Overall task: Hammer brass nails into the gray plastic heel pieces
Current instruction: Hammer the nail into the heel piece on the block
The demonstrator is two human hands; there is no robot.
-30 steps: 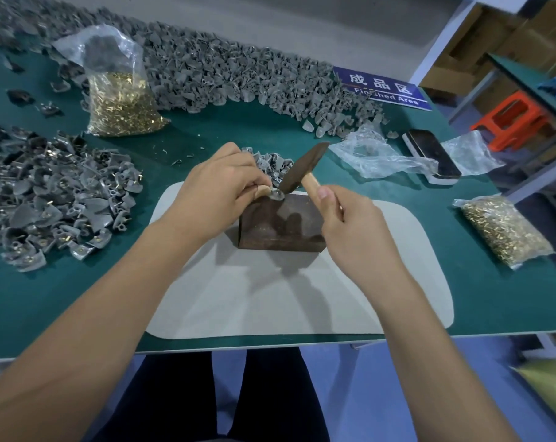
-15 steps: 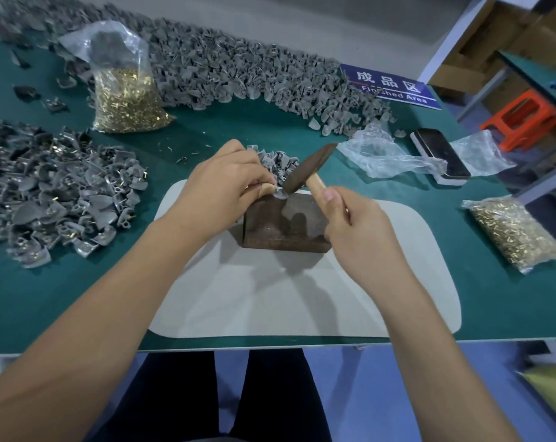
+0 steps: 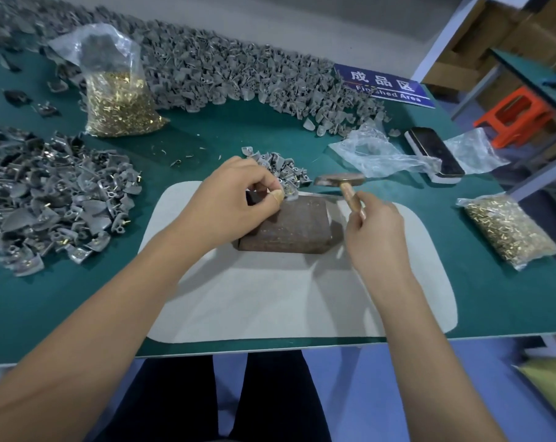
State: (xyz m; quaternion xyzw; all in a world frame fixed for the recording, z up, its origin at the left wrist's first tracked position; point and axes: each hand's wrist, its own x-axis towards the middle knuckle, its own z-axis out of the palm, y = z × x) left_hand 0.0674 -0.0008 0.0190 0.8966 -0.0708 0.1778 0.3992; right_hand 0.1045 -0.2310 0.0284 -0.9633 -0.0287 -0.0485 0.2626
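Head view: the left hand (image 3: 235, 199) pinches a gray heel piece (image 3: 290, 196) at the far edge of the brown block (image 3: 289, 228), which sits on a pale mat (image 3: 270, 301). The right hand (image 3: 377, 232) grips the hammer (image 3: 340, 180), its head just right of the piece. A blue sign (image 3: 385, 86) far right reads "成品区 Finished Area".
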